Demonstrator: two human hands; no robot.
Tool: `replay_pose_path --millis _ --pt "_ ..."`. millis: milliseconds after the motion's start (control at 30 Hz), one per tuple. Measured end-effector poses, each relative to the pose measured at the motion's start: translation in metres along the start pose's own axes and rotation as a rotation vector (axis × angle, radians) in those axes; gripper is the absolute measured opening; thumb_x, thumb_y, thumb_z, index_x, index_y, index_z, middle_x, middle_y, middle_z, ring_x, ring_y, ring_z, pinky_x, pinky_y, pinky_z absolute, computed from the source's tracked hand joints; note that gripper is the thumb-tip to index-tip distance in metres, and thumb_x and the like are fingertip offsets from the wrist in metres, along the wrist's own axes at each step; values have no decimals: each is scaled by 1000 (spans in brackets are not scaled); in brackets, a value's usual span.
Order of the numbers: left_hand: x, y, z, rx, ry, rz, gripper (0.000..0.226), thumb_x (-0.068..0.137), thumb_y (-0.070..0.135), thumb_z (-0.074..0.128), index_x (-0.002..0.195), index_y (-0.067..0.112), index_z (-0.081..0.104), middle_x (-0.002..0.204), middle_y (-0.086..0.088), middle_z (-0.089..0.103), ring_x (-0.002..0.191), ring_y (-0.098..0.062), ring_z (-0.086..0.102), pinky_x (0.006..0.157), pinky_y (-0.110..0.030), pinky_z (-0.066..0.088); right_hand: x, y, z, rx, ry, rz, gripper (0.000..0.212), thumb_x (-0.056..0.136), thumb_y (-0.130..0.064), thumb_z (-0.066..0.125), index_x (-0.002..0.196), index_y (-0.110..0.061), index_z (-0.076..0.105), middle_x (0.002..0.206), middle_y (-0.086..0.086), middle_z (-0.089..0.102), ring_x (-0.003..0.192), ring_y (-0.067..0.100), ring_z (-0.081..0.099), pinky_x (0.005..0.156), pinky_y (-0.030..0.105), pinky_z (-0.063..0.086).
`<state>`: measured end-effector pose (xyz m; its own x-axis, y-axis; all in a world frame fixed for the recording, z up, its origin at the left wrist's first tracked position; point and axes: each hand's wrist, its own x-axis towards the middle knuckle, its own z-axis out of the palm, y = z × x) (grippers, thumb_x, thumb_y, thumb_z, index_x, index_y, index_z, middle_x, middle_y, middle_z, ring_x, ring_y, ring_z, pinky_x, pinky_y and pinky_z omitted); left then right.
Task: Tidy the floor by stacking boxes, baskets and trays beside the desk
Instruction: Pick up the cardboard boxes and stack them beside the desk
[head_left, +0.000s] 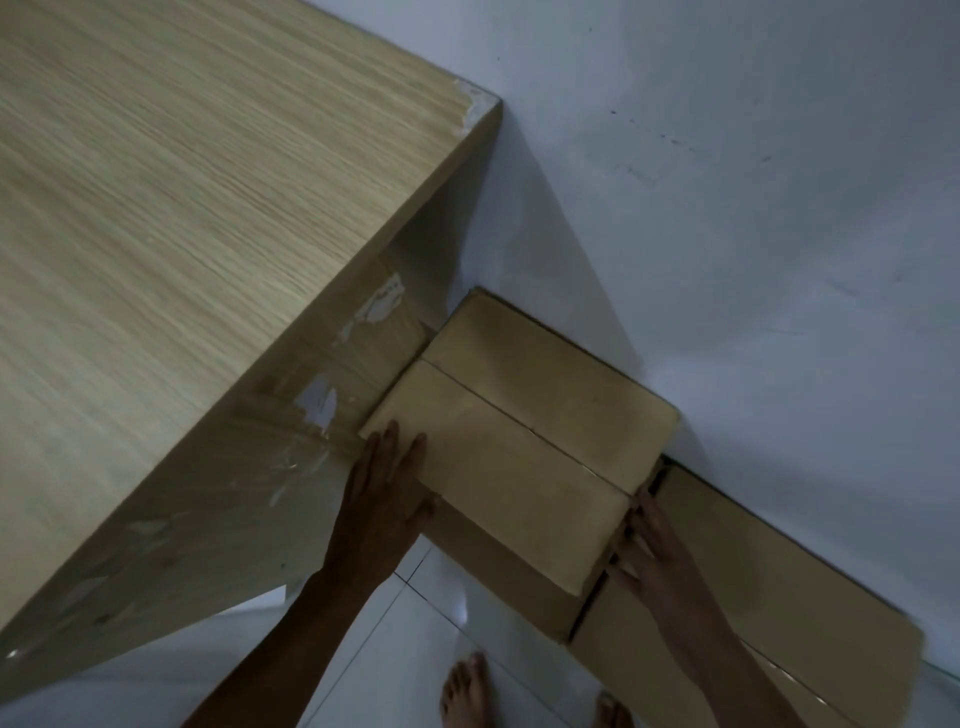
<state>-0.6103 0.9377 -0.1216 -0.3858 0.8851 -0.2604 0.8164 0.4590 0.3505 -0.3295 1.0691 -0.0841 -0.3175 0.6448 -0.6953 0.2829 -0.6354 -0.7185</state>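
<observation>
Cardboard box (519, 436) beside the desk (208, 260), against the wall (727, 208).
Left hand (387, 499) lies flat on its near corner, fingers spread; right hand (652, 551) presses its right side, fingers extended, above a lower box (779, 597).

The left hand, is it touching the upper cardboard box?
Touching. The head view shows the left hand lying flat with its fingers on the top and near left corner of the upper cardboard box, with no gap visible between them.

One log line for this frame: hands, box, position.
left hand: flat on near-left corner of upper box | right hand: on its right edge | upper box: closed, between desk and wall | lower box: right of it
</observation>
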Motion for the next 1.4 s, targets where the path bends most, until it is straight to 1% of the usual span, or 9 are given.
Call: replay_pose_path --millis 133,267,467,533,767,933,1067,1167,1400 --pt "2 -7 -2 40 13 15 72 89 60 30 152 27 17 160 -10 12 146 -29 9 112 -45 23 7 -4 6 -23 5 -8 50 97 -5 51 122 -48 42 112 -24 55 97 -2 58 75 24 51" --pt "4 -8 -2 -69 52 10 71 88 58 40 149 24 30 159 -8 19 146 -29 15 109 -47 32 7 0 5 42 43 2 50 95 -10 56 131 -43 43 122 -17 56 106 4 58 76 26 52" --pt "10 6 -4 -498 283 -357 71 84 26 70 145 14 36 150 -16 30 136 -31 32 102 -46 44 27 -5 10 91 98 -11 42 92 -18 62 127 -36 46 125 0 61 107 19 62 80 41 56" --pt "12 8 -2 -513 269 -337 73 82 25 72 146 15 36 151 -12 27 136 -29 32 101 -42 44 30 -5 14 111 87 -13 44 92 -16 63 127 -37 46 124 0 62 108 22 63 83 45 56" --pt "26 13 -15 -522 94 -448 59 88 33 65 139 13 44 143 -16 34 125 -33 39 92 -42 44 14 12 -9 90 89 -91 49 95 -19 58 132 -49 47 128 -8 62 111 15 63 69 26 58" --pt "37 27 -22 -612 55 -477 57 89 28 65 136 7 40 130 -14 47 103 -19 48 80 -34 42 4 27 -13 132 115 -131 52 94 -12 57 134 -44 48 129 -5 63 113 18 63 76 36 57" --pt "40 25 -29 -451 203 -372 65 86 27 68 140 7 38 136 -15 47 121 -29 49 89 -35 46 8 26 4 158 105 -172 51 94 -13 57 130 -47 51 129 -7 63 115 16 62 87 44 54" --pt "46 17 -28 -397 257 -293 68 87 28 66 145 12 34 144 -14 40 131 -29 41 99 -40 42 15 24 9 153 96 -202 48 95 -15 57 130 -47 51 128 -10 63 113 12 63 83 40 54" --pt "52 14 -15 -295 136 -285 96 78 42 74 151 10 20 153 -15 25 139 -31 28 104 -44 38 24 22 8 142 38 -210 43 97 -9 51 124 -43 52 125 -4 65 110 15 64 79 34 58"
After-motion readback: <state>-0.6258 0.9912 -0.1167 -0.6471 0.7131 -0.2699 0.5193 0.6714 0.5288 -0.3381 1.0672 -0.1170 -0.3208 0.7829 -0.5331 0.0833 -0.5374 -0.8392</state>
